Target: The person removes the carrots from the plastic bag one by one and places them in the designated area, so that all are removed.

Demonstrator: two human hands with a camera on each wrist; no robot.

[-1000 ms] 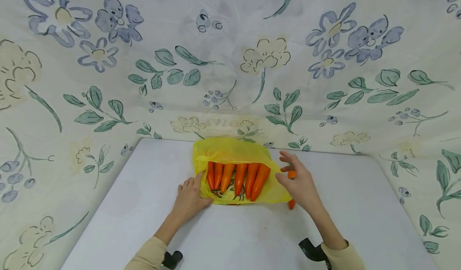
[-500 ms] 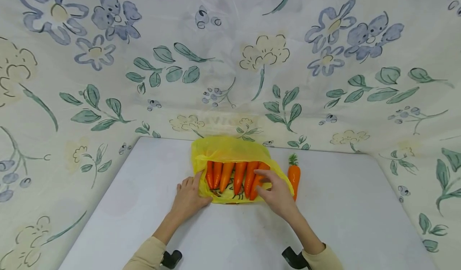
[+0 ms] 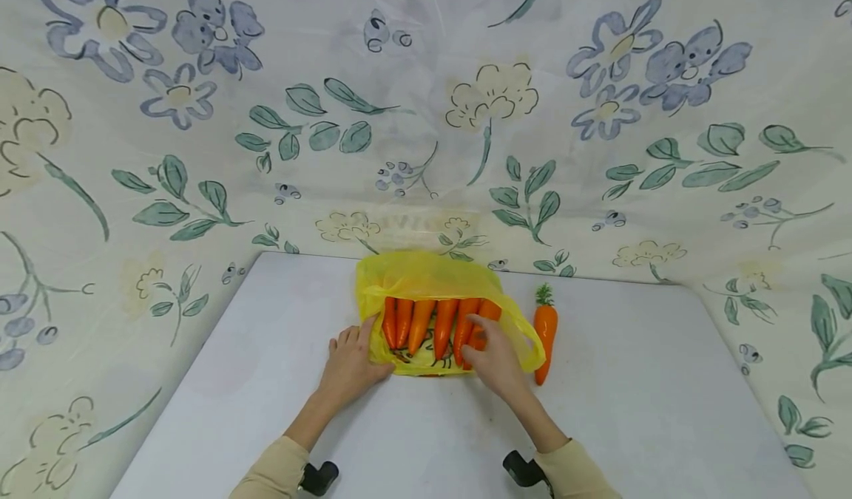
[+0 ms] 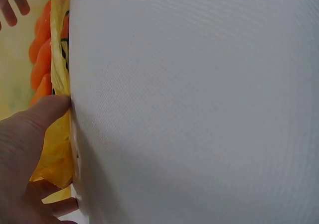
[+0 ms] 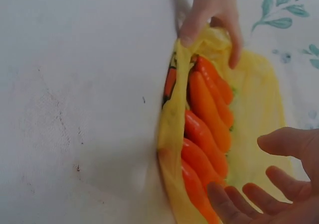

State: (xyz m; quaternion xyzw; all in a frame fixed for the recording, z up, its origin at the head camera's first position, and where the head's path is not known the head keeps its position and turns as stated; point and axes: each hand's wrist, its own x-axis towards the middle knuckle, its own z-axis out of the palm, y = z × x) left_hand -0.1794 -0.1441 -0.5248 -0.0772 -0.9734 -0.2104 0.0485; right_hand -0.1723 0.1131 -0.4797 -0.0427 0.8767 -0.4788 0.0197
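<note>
A yellow plastic bag lies on the white table, its mouth spread toward the person. Several orange carrots lie side by side inside; the bag covers their upper ends. At the bag's left end is the left hand, thumb stretched to the near rim and the other fingers spread. In the left wrist view that thumb presses on the rim. The right hand is over the bag's right side, its fingertips right at the rightmost carrots. From the right wrist, this hand shows thumb and fingers apart, holding nothing.
One loose carrot with a green top lies on the table just right of the bag. A floral cloth hangs behind the table and at its sides. Black wrist devices sit by both sleeves.
The right hand has moved left, from beside the loose carrot to over the carrots at the bag's right side, uncovering the loose one. The left hand has stayed in place.
</note>
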